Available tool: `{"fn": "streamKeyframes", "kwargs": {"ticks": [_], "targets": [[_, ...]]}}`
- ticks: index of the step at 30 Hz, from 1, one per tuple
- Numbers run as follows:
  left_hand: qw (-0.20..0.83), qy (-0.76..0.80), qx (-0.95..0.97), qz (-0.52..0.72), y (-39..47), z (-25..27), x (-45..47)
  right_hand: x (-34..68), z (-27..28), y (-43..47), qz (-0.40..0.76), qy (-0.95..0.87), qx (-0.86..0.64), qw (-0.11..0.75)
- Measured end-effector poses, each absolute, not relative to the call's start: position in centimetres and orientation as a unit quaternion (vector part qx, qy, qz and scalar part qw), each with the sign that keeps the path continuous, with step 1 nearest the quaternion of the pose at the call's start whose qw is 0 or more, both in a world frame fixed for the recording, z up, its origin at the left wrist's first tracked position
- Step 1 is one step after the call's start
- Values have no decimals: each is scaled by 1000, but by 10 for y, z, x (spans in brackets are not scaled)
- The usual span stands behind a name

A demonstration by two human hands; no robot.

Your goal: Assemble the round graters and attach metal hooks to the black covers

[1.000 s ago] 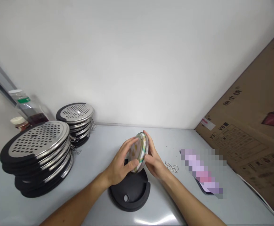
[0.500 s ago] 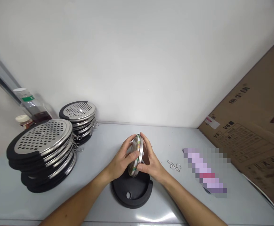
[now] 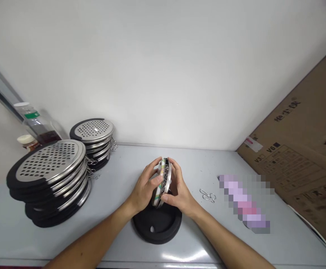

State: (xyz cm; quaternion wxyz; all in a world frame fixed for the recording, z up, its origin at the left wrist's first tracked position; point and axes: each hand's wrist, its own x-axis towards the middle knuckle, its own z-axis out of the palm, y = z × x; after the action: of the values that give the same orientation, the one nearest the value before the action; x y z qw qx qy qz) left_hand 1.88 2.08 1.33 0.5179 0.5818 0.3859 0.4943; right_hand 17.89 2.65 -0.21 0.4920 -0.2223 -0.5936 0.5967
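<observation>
Upright on its edge, a flat round tin is held between my two hands above a black round rubber base. My left hand grips its patterned, colourful side, with the thumb across it. My right hand has fingertips at the top and thumb low on the silver-rimmed side. Between the patterned part and the silver rim shows a dark, speckled strip; what it is I cannot tell. The base has a small hole near its front, and the hands hide part of its back.
To the left stand two stacks of round perforated metal plates with black rims and wire clips. Behind them are a bottle and a jar. On the right lie bent wire pieces, a blurred purple item and a large cardboard box.
The tin has turned slightly in my hands, and a dark speckled strip now shows between its patterned part and silver rim. Both hands stay in nearly the same place.
</observation>
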Motion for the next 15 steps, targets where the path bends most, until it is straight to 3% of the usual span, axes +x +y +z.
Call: {"fn": "streamKeyframes", "kwargs": {"ticks": [8, 15], "targets": [[708, 343, 228, 574, 47, 11, 5, 188, -9, 37, 667, -479, -233, 521], [759, 338, 94, 548, 73, 9, -26, 201, 0, 59, 785, -245, -193, 535]]}}
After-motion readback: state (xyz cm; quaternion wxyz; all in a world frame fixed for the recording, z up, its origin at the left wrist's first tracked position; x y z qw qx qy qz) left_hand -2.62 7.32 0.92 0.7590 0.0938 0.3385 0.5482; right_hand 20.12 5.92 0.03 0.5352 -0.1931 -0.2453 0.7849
